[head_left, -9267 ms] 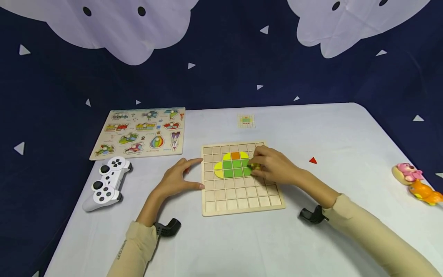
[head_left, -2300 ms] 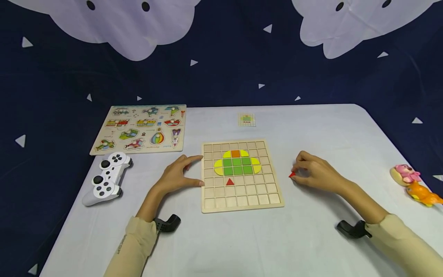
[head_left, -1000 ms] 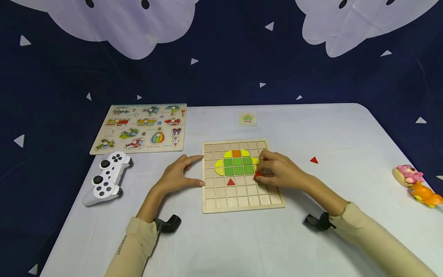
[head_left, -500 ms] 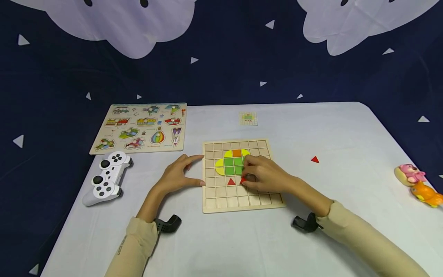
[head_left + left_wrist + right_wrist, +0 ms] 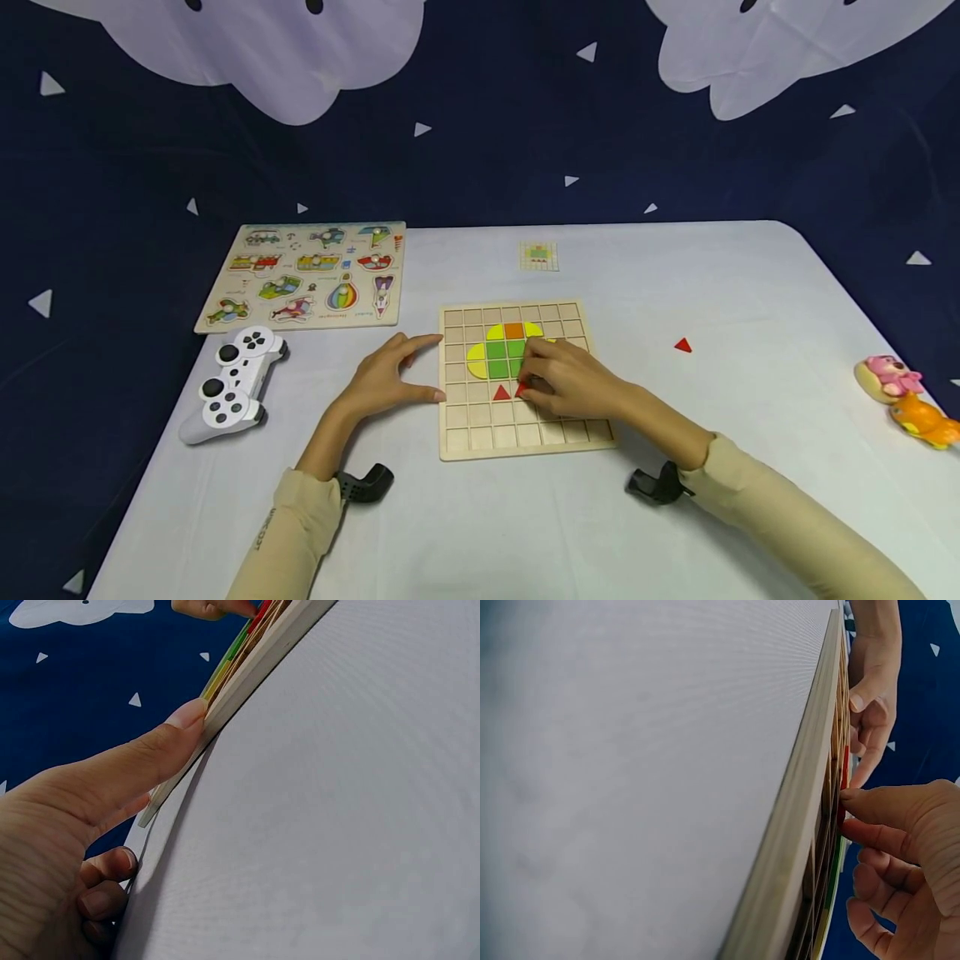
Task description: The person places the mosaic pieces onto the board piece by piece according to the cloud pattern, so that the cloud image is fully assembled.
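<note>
A wooden grid board [image 5: 465, 437] lies on the table with yellow, orange and green tiles in its cells. My left hand [image 5: 382, 379] rests at its left edge, the spread thumb and index finger touching the rim; the left wrist view shows the thumb [image 5: 161, 746] against that edge. Over the board, my right hand [image 5: 573, 382] pinches a red triangle tile [image 5: 521, 390] between thumb and index finger, low at the grid. Immediately left of it another red triangle [image 5: 501, 392] sits in a cell. The right hand covers the right-hand green and yellow tiles.
A third red triangle [image 5: 683, 345] lies right of the board. A small pattern card [image 5: 538, 256] lies behind it. A vehicle puzzle [image 5: 315, 317] and a white game controller [image 5: 236, 387] are at left, with pink [image 5: 891, 375] and orange [image 5: 924, 419] toys at far right.
My right hand picked up a red triangle from the table at right and carried it left over the board, beside the placed one. The left hand stayed at the rim.
</note>
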`<move>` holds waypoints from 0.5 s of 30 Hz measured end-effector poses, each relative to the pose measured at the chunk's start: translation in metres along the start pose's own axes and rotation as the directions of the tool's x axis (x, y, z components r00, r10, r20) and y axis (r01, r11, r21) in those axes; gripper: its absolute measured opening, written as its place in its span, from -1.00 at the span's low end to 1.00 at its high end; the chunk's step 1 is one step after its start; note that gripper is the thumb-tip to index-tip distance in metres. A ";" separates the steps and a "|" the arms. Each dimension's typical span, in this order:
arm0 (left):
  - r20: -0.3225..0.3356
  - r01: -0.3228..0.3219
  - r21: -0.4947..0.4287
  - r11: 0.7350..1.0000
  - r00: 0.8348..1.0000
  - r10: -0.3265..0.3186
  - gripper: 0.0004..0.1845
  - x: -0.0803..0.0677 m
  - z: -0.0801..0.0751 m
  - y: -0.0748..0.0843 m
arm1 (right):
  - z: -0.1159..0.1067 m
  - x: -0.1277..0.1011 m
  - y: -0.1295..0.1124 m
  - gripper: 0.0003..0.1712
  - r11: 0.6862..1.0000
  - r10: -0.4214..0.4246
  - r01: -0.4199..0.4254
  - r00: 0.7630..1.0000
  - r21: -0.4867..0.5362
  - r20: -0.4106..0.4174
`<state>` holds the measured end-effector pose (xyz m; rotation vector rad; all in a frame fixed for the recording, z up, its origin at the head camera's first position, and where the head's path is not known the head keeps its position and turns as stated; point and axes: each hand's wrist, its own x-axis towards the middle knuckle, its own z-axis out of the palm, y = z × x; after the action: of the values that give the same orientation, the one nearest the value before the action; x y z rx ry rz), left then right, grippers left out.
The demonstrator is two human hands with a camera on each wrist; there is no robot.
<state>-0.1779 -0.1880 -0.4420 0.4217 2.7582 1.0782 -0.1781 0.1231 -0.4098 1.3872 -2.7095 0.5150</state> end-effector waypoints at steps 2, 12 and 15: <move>0.000 0.000 0.000 1.000 1.000 0.000 -0.04 0.000 0.000 0.000 | 0.000 0.000 0.000 -0.90 1.000 0.003 -0.003 1.000 0.009 0.007; 0.001 0.000 0.011 1.000 1.000 0.000 -0.04 0.000 0.000 0.001 | -0.001 -0.001 -0.001 -0.89 1.000 0.026 -0.027 0.999 0.010 0.033; 0.001 -0.007 0.005 1.000 1.000 0.007 -0.05 0.000 -0.001 0.001 | -0.003 -0.002 -0.002 -0.89 0.999 0.034 -0.034 0.999 0.007 0.028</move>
<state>-0.1777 -0.1878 -0.4407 0.4324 2.7617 1.0724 -0.1755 0.1247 -0.4073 1.3632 -2.7607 0.5126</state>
